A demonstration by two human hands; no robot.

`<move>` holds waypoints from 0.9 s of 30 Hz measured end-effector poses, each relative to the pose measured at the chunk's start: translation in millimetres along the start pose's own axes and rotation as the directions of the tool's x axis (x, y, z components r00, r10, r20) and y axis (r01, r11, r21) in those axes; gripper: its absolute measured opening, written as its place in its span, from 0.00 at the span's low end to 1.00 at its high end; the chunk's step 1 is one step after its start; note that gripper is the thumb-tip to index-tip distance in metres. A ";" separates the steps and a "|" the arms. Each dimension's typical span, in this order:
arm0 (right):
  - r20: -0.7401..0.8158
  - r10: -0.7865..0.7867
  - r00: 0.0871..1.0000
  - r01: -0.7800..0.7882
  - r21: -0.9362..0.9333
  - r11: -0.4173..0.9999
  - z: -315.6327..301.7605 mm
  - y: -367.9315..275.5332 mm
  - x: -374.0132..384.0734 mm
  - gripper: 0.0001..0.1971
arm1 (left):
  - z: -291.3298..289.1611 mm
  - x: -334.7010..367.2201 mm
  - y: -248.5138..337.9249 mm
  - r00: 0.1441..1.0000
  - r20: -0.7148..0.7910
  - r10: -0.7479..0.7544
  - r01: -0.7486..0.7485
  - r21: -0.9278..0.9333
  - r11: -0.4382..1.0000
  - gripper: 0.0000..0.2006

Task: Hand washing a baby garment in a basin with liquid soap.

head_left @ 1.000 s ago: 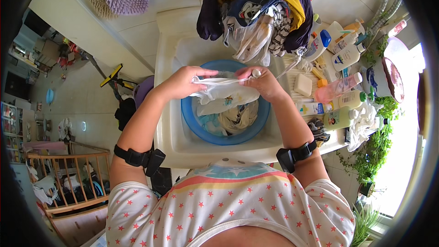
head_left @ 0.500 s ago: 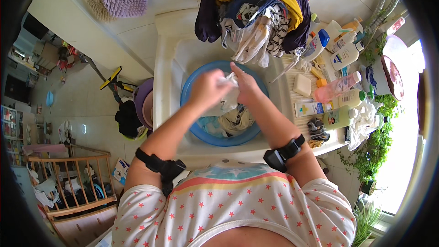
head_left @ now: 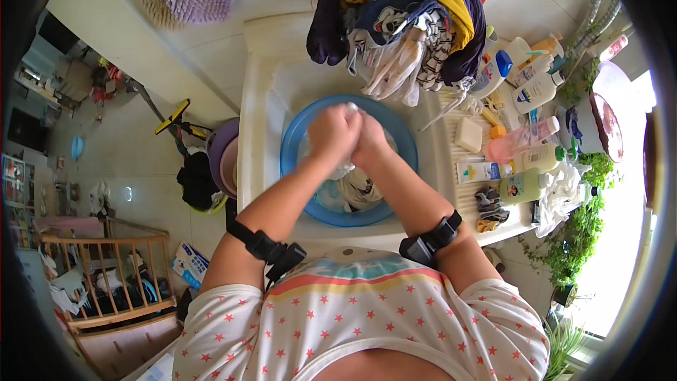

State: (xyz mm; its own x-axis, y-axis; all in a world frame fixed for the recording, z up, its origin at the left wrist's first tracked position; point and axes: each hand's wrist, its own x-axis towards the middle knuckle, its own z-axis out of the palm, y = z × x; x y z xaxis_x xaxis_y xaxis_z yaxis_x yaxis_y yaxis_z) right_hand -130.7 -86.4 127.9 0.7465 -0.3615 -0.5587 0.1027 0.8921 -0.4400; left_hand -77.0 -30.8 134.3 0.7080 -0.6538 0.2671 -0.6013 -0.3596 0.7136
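Observation:
Over a blue basin (head_left: 288, 147), my left hand (head_left: 331, 131) and my right hand (head_left: 369, 140) are pressed together, both closed on a wet-looking white cloth (head_left: 343, 171). Most of the cloth is hidden by my hands. A bit of it shows at the fingertips, and more hangs below them. Inside the basin lie a cream-and-dark garment (head_left: 361, 189) and something light blue in the water. The basin stands in a pale sink (head_left: 259, 99).
Dark and mustard clothes (head_left: 462, 17) hang in a heap over the sink's far side. On the ribbed ledge at right are a soap bar (head_left: 468, 134), a pink bottle (head_left: 522, 137), a tube (head_left: 479, 171) and several other bottles. Purple basins (head_left: 224, 148) stand left of the sink.
My hands have come together, the left moving right against the right hand. The white cloth that showed between them is now mostly covered. The view has shifted slightly.

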 end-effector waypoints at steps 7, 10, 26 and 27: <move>0.098 0.164 0.982 -0.169 0.044 0.985 -12.4 -25.5 -3.7 0.13 | -10.5 -19.5 32.1 0.974 0.057 0.220 -0.221 0.007 0.975 0.12; 0.014 -0.015 1.000 0.016 -0.070 0.997 16.6 -5.2 -16.6 0.14 | -15.8 4.8 14.9 0.993 0.077 -0.089 0.083 0.079 0.993 0.18; 0.302 -0.265 0.916 0.315 -0.128 0.941 -27.6 1.4 -4.2 0.23 | -14.1 -17.0 43.1 0.947 0.049 0.317 -0.320 0.112 0.941 0.14; 0.425 -0.466 0.776 0.552 -0.100 0.828 -54.3 14.0 20.8 0.23 | -4.9 -15.0 37.9 0.942 -0.013 0.335 -0.334 0.065 0.940 0.15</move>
State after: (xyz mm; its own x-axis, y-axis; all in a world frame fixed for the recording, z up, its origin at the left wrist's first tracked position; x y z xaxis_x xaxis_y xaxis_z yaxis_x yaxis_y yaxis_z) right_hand -149.5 -96.2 71.9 0.8107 -0.5813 0.0701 0.4315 0.5121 -0.7427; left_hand -108.6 -31.3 160.5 0.4700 -0.7277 0.4995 -0.8260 -0.1631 0.5396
